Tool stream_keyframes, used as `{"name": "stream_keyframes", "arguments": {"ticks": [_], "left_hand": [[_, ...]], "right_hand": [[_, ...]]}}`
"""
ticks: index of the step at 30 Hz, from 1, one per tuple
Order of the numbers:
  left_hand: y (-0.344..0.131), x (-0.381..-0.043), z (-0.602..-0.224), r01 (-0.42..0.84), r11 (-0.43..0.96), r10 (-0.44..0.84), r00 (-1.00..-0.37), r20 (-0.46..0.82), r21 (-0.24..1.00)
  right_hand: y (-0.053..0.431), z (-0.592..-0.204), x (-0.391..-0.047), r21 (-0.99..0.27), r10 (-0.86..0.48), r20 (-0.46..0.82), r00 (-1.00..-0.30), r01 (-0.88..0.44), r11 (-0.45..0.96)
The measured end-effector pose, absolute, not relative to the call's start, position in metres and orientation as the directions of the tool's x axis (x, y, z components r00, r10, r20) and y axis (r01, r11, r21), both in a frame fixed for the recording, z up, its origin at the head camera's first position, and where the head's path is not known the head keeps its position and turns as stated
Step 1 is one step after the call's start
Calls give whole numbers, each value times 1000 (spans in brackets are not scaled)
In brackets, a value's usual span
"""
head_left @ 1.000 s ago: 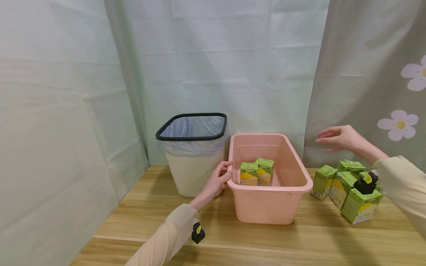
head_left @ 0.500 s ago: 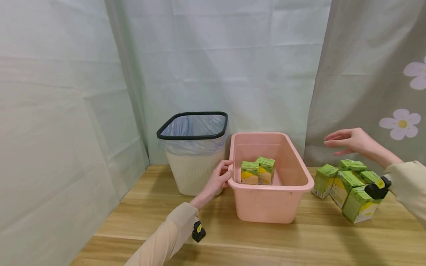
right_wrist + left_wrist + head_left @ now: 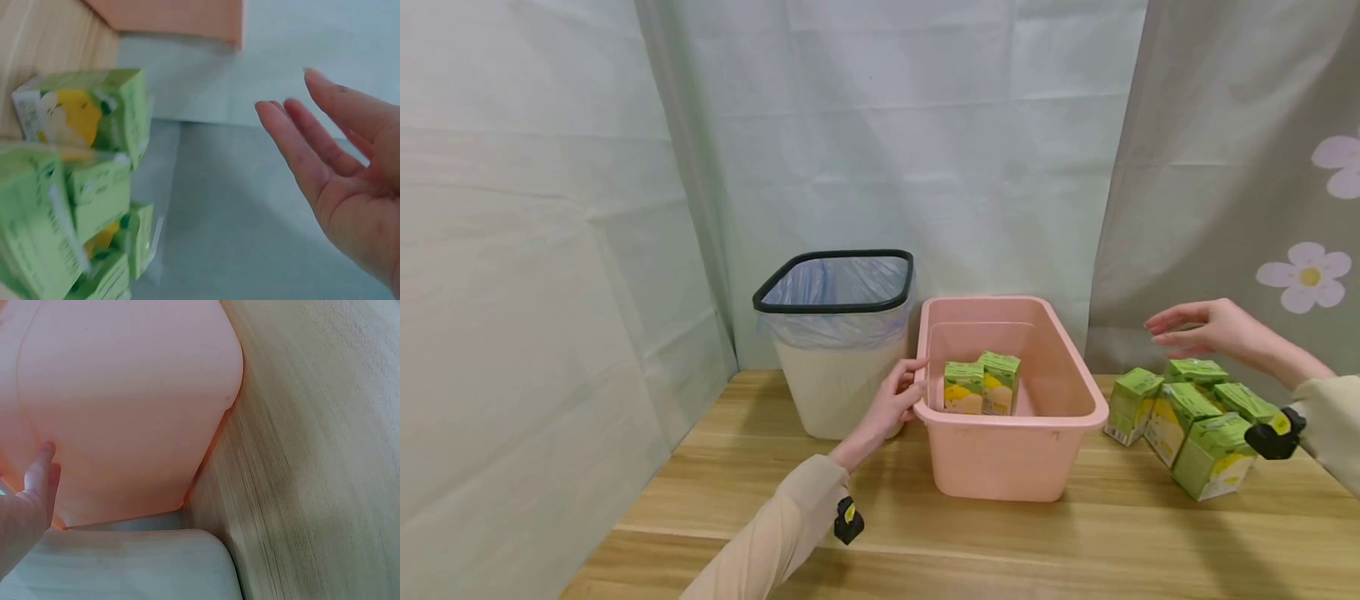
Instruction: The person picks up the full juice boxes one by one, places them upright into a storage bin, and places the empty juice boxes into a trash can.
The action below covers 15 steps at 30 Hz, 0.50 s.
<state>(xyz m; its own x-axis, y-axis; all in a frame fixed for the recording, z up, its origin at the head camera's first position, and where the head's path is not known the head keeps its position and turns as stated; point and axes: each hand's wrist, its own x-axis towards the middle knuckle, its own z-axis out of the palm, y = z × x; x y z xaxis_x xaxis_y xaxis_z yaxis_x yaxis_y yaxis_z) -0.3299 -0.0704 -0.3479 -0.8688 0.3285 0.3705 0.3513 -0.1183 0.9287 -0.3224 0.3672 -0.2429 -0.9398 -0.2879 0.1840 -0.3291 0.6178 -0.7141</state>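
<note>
My left hand (image 3: 886, 408) grips the left rim of a pink plastic tub (image 3: 1000, 462), with digits against the outer wall in the left wrist view. Two green drink cartons (image 3: 962, 388) with yellow fruit pictures stand upright inside, near the tub's left side. To the right, my right hand (image 3: 1221, 332) hovers over the back of a cluster of similar green cartons (image 3: 1213, 458) on the table. Its fingers reach forward, apart from the thumb, and hold nothing. In the right wrist view, the cluster's cartons (image 3: 81, 112) lie left of the hand.
A white trash bin (image 3: 842, 383) with a black rim and a clear bluish liner stands left of the tub, close beside it. Both stand on a wooden table (image 3: 925, 550). Pale curtains (image 3: 955, 167) hang behind and at the left, with a flowered grey one at the right.
My right hand has moved rightward and slightly down, away from the tub and over the carton cluster. The left hand, tub and cartons have stayed in place.
</note>
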Motion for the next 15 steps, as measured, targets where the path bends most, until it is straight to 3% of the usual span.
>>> {"name": "stream_keyframes", "arguments": {"ticks": [5, 15], "left_hand": [[-71, -329, -346, 349, -134, 333, -866, 374, 928], [-70, -329, -346, 350, -135, 340, -862, 375, 927]], "right_hand": [[381, -256, -322, -634, -355, 164, -920, -374, 677], [412, -281, -321, -608, -386, 66, -920, -344, 716]]}}
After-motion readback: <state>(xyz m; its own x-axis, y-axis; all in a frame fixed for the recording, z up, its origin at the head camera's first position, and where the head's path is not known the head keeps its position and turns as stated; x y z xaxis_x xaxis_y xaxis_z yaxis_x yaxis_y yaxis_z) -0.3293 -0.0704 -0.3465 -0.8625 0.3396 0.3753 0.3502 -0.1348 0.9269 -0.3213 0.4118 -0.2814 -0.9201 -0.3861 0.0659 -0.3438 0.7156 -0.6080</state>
